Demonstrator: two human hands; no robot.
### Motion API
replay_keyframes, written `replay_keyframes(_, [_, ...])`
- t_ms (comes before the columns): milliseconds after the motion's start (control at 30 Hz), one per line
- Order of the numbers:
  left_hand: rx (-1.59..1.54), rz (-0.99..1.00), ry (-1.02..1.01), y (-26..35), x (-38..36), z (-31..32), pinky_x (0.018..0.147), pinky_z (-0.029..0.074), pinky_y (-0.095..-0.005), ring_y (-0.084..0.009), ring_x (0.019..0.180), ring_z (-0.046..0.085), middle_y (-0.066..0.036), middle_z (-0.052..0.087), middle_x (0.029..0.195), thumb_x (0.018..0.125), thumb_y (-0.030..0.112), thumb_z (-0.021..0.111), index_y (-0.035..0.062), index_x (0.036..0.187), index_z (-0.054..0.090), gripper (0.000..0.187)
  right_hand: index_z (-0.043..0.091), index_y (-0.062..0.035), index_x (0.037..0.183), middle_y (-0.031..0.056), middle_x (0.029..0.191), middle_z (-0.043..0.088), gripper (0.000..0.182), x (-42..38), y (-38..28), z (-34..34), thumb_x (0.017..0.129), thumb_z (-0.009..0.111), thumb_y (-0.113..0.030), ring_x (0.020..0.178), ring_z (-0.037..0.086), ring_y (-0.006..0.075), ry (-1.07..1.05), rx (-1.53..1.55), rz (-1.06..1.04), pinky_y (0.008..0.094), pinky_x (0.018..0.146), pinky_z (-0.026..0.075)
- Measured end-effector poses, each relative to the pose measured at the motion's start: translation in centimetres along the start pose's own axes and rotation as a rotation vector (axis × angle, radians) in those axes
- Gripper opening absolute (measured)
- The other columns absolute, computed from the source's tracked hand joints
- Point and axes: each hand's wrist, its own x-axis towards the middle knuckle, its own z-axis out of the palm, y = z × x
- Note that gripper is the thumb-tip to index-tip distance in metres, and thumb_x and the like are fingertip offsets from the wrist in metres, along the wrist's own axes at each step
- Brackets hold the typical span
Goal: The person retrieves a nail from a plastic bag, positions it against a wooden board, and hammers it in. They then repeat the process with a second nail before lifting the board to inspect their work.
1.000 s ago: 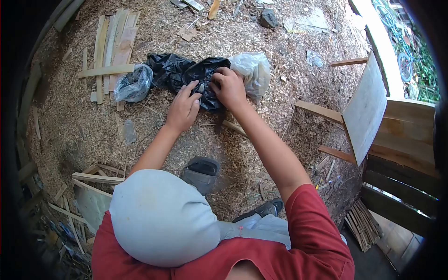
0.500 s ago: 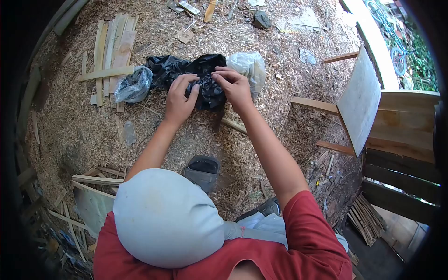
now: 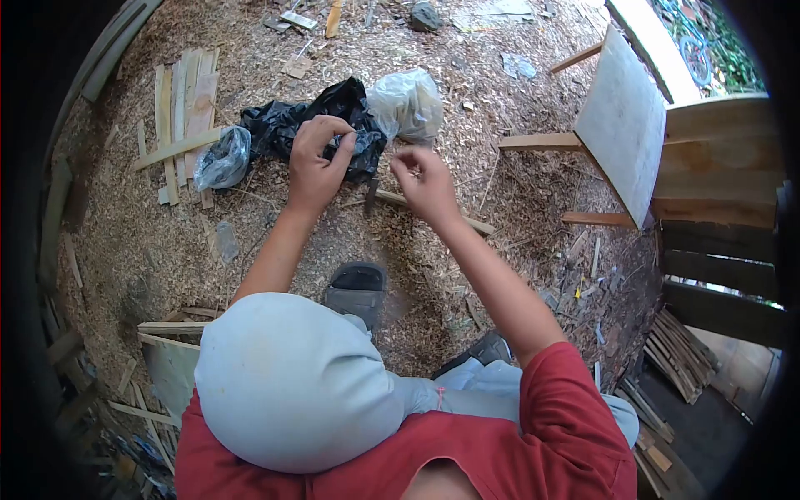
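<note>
My left hand (image 3: 317, 169) is at the near side of a crumpled black plastic bag (image 3: 343, 100), its fingers curled and the thumb close to the fingertips. Whether anything lies between them I cannot make out. To its right, my right hand (image 3: 429, 185) is apart from the bag, thumb and forefinger drawn together in a pinch; anything held there is too small to see. A whitish plastic bag (image 3: 408, 104) touches the black bag's right side. Left of it lies a clear plastic bag (image 3: 223, 158).
Wood shavings cover the ground. Wooden strips (image 3: 181, 104) lie at the far left. An overturned board with legs (image 3: 621, 125) stands on the right, beside wooden planks (image 3: 717, 204). My pale-trousered knee (image 3: 287, 375) and a dark sandal (image 3: 357, 290) are in front of me.
My right hand has drawn back from the black bag, nearer to me, and its fingers have curled in. My left hand stays at the bag. The camera view has shifted slightly.
</note>
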Motion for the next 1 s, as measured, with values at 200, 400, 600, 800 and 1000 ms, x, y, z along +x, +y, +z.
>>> replay_keyframes(200, [0.023, 0.046, -0.039, 2.7, -0.2, 1.0, 0.093, 0.052, -0.0364, -0.0253, 0.101, 0.069, -0.009, 0.072, 0.104, 0.095, 0.003, 0.075, 0.0014, 0.095, 0.071, 0.004, 0.068, -0.0064, 0.107, 0.0157, 0.103, 0.064, 0.023, -6.5, 5.8, -1.5, 0.088, 0.079, -0.015, 0.105, 0.064, 0.0356, -0.034, -0.553, -0.309, 0.0487, 0.092, 0.051])
replay_keyframes(400, [-0.059, 0.055, -0.099, 6.2, 0.5, 2.5, 0.093, 0.050, -0.0326, -0.0221, 0.098, 0.067, -0.011, 0.069, 0.106, 0.090, -0.002, 0.072, -0.0011, 0.090, 0.064, 0.008, 0.059, -0.0005, 0.107, 0.0208, 0.111, 0.061, 0.022, -6.5, 4.4, -5.7, 0.092, 0.071, -0.013, 0.103, 0.068, 0.0421, -0.125, -0.539, -0.258, 0.0539, 0.085, 0.058])
replay_keyframes(600, [-0.274, 0.100, -0.272, 11.4, 2.8, 4.4, 0.088, 0.050, -0.0329, -0.0204, 0.090, 0.062, -0.012, 0.069, 0.095, 0.081, -0.010, 0.061, 0.0003, 0.077, 0.047, 0.018, 0.059, 0.0007, 0.106, 0.0207, 0.106, 0.061, 0.025, -8.2, 2.5, -20.6, 0.096, 0.070, -0.019, 0.101, 0.068, 0.0401, -0.184, -0.328, -0.111, 0.0505, 0.085, 0.055])
replay_keyframes(800, [-0.487, 0.214, -0.474, 19.0, 8.0, 10.5, 0.084, 0.048, -0.0292, -0.0150, 0.086, 0.060, -0.006, 0.067, 0.091, 0.084, -0.010, 0.060, 0.0021, 0.081, 0.053, 0.014, 0.067, 0.0004, 0.113, 0.0083, 0.098, 0.064, 0.026, -13.6, 2.1, -32.7, 0.097, 0.078, -0.017, 0.084, 0.062, 0.0167, -0.030, -0.133, -0.103, 0.0349, 0.075, 0.052])
replay_keyframes(1000, [-0.688, 0.167, -0.725, 26.3, 11.1, 19.3, 0.085, 0.053, -0.0290, -0.0119, 0.092, 0.067, -0.004, 0.071, 0.094, 0.100, -0.001, 0.069, 0.0029, 0.101, 0.066, 0.005, 0.071, -0.0002, 0.119, 0.0047, 0.096, 0.072, 0.027, -18.6, 3.5, -38.7, 0.097, 0.077, -0.015, 0.075, 0.062, 0.0092, 0.264, 0.234, 0.075, 0.0267, 0.066, 0.051])
